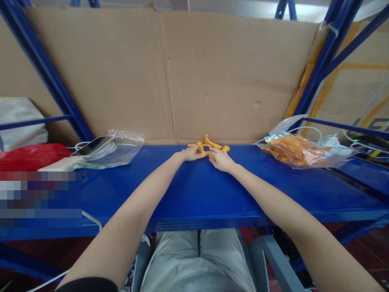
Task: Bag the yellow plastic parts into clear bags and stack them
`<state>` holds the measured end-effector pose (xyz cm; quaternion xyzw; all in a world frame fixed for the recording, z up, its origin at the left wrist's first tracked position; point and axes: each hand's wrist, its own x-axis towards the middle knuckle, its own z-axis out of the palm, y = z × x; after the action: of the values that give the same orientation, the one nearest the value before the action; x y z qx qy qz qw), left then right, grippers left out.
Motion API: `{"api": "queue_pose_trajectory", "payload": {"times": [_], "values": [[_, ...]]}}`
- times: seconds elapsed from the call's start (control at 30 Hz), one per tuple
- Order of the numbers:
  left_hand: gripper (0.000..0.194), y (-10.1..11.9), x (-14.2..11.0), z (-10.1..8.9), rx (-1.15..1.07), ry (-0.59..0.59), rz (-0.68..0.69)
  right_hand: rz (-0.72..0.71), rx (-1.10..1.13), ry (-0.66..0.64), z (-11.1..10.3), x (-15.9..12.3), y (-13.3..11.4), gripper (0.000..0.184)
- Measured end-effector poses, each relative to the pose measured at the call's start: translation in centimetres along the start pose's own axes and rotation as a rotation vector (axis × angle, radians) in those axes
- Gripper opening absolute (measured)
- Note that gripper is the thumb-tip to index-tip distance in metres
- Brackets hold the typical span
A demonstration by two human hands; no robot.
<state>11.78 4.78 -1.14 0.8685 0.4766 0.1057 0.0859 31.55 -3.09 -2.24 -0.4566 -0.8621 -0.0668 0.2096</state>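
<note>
Several small yellow-orange plastic pieces (207, 140), with slim stems and flared or rounded ends, lie at the far edge of the blue shelf, close to the cardboard. What exactly they are, I cannot tell. My left hand (191, 153) has its fingers curled around one of these pieces, whose rounded end shows past the fingers. Just to the right, my right hand (222, 159) rests over the pieces with its fingers stretched and slightly apart, touching them. Both hands are close together, and parts of the pieces are hidden under the fingers.
A clear bag of orange pieces (299, 150) lies on the right of the blue shelf (194, 194). On the left are a clear plastic pouch (129, 152), a white cable, a dark flat device and a red bag (33, 156). A cardboard sheet (212, 81) stands behind.
</note>
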Motion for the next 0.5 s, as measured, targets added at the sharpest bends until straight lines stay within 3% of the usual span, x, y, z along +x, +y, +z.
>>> {"api": "queue_pose_trajectory", "payload": {"times": [0.1,0.17,0.37,0.5], "values": [[0.061,0.2,0.3,0.4,0.04,0.034,-0.007,0.077,-0.05,0.061,-1.7,-0.2,0.1,0.037],[0.054,0.5,0.5,0.4,0.063,0.036,0.035,0.158,-0.064,0.167,-3.0,-0.3,0.9,0.037],[0.043,1.6,0.4,0.0,0.083,0.001,0.162,0.473,-0.222,0.635,-7.7,-2.4,7.4,0.041],[0.049,1.9,-0.4,0.1,0.105,0.02,0.128,0.738,-0.335,0.814,-10.8,-4.9,10.6,0.045]]}}
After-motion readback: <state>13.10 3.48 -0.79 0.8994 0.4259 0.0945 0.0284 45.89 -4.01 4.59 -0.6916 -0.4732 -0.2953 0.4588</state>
